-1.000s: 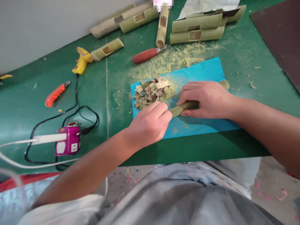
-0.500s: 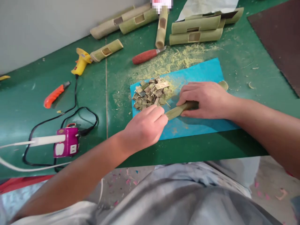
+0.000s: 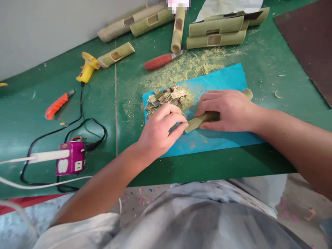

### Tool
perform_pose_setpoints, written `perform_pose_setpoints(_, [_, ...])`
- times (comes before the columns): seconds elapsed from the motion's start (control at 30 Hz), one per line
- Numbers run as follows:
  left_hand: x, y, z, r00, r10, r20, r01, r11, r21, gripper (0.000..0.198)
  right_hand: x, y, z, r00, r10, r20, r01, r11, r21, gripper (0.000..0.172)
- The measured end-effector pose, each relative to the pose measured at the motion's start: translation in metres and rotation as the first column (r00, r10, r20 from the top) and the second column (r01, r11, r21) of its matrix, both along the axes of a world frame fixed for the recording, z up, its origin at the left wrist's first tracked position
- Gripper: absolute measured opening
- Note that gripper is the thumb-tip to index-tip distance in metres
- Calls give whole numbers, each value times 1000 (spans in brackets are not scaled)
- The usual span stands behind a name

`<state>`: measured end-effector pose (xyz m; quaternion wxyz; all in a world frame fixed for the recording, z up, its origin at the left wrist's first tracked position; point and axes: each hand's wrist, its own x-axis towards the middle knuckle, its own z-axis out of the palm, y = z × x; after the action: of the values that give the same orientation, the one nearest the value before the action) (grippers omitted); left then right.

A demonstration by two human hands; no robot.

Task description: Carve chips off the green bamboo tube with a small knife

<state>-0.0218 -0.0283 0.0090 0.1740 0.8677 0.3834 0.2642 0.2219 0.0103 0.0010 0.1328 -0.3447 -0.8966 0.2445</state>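
Note:
A green bamboo piece (image 3: 195, 123) lies over a blue sheet (image 3: 228, 76), its far end showing beyond my right hand (image 3: 225, 109). The fingers and thumb of that hand are wrapped round it, hiding its middle. My left hand (image 3: 163, 129) has its fingertips and thumb pinched at the near left end of the same piece. Beside my left hand, partly covered by it, is a heap of bamboo chips (image 3: 166, 97) with pale sawdust around it.
Behind the sheet lies a red-handled knife (image 3: 158, 62). Cut bamboo tubes (image 3: 216, 39) rest at the back. At left are a yellow glue gun (image 3: 87, 68), an orange cutter (image 3: 57, 105), a purple power adapter (image 3: 70, 157) and cables. A dark board (image 3: 308, 45) lies at right.
My left hand has shifted slightly left and its grip has loosened into a fingertip pinch, showing more of the bamboo's left end. My right hand keeps its hold.

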Motion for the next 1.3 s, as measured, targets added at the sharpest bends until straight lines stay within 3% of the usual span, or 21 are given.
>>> perform_pose_setpoints(0.13, [1,-2,1,997,72,41,-67,991,-116,6,0,0,-1,1000,-2,-2,2,1000,-4,22])
perform_pose_setpoints(0.37, [6,-10,-6,973,205,109,-186,969,-165,7,1,0,-3,1000,3,-16,-3,1000,10,21])
perform_pose_setpoints(0.67, [-1,-6,-2,966,112,235,-76,985,-156,6,1,0,-2,1000,1,-17,-1,1000,0,23])
perform_pose_setpoints(0.8, [-1,-7,-4,960,133,248,-92,981,-172,10,1,0,-2,1000,0,-24,0,1000,-1,24])
perform_pose_setpoints(0.93, [0,-7,-6,966,171,196,-139,976,-168,13,1,-1,-1,1000,-2,-21,2,1000,-15,24])
perform_pose_setpoints(1.1, [-3,-6,-8,991,103,81,-101,995,-24,5,1,-1,-1,999,0,-32,-1,1000,-7,22])
perform_pose_setpoints(1.3, [-5,-7,-14,998,64,-16,-64,998,13,6,2,-1,-4,999,1,-50,-1,1000,-1,22])
